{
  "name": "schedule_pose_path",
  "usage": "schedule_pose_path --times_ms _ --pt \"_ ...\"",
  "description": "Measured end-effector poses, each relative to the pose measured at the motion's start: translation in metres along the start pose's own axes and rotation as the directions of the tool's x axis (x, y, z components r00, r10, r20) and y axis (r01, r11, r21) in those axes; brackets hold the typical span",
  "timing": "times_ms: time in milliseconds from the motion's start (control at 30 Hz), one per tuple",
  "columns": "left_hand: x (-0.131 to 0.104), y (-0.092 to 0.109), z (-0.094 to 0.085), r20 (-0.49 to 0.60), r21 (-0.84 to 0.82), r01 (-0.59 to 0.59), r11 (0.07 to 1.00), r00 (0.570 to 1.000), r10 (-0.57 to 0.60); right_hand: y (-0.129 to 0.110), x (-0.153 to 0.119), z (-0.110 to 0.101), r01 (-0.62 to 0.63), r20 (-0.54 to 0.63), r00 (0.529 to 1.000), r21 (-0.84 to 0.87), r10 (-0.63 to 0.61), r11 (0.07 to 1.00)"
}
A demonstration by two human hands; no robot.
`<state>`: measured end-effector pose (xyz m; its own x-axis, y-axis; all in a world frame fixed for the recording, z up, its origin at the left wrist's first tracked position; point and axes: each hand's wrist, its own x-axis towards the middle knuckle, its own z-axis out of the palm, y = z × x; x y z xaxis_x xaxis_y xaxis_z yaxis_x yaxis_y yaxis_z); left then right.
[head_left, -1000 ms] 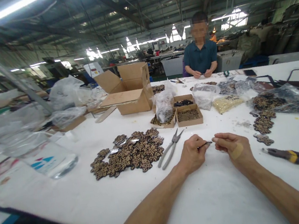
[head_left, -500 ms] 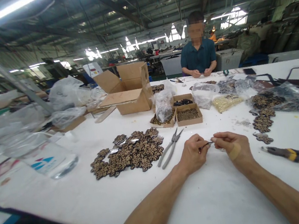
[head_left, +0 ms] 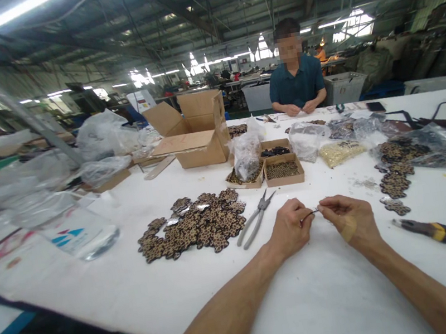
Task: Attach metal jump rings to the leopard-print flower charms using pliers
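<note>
My left hand is closed in a pinch on a thin dark strip whose end sticks out toward the right. Facing it across a small gap, my right hand has thumb and forefinger pressed together at the strip's tip; whatever they hold is too small to name. A bandage-like patch is on the right hand. Left of my hands lie grey long-nosed pliers with their jaws slightly apart, beside a heap of brown-and-black patterned flower-shaped pieces. Black-and-yellow pliers rest to the right.
Small cardboard trays of tiny metal parts stand ahead, near an open carton. More patterned pieces and plastic bags lie at right. A clear bag sits at left. Across the table a person works.
The view has shifted slightly. Both hands stay almost in place, and the gap between their fingertips looks about the same.
</note>
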<state>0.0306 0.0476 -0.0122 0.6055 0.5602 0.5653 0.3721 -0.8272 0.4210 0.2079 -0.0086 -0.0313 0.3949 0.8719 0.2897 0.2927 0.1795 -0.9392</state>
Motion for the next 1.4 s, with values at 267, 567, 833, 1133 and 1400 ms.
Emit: schedule_pose_path --times_ms 267,567,833,1133,1400 --pt "0.0 0.0 0.0 0.002 0.133 -0.086 0.987 0.996 0.087 -0.012 0.002 -0.006 0.13 0.101 0.988 -0.097 -0.12 0.987" --pt "0.0 0.001 -0.006 0.098 0.324 -0.137 0.936 0.989 0.111 -0.012 0.007 -0.015 0.193 0.292 0.946 -0.16 -0.141 0.968" --pt "0.002 0.004 -0.01 0.118 0.274 -0.128 0.953 0.988 0.099 -0.002 0.018 -0.027 0.078 0.49 0.872 -0.149 0.005 0.986" --pt "-0.001 0.007 -0.005 0.095 0.048 0.031 0.998 0.995 -0.035 -0.007 0.019 -0.028 -0.006 0.551 0.833 -0.074 0.046 0.997" --pt "0.002 0.012 -0.007 0.146 -0.149 0.072 0.986 0.988 -0.05 -0.01 0.02 -0.031 -0.158 0.555 0.824 0.033 0.113 0.987"
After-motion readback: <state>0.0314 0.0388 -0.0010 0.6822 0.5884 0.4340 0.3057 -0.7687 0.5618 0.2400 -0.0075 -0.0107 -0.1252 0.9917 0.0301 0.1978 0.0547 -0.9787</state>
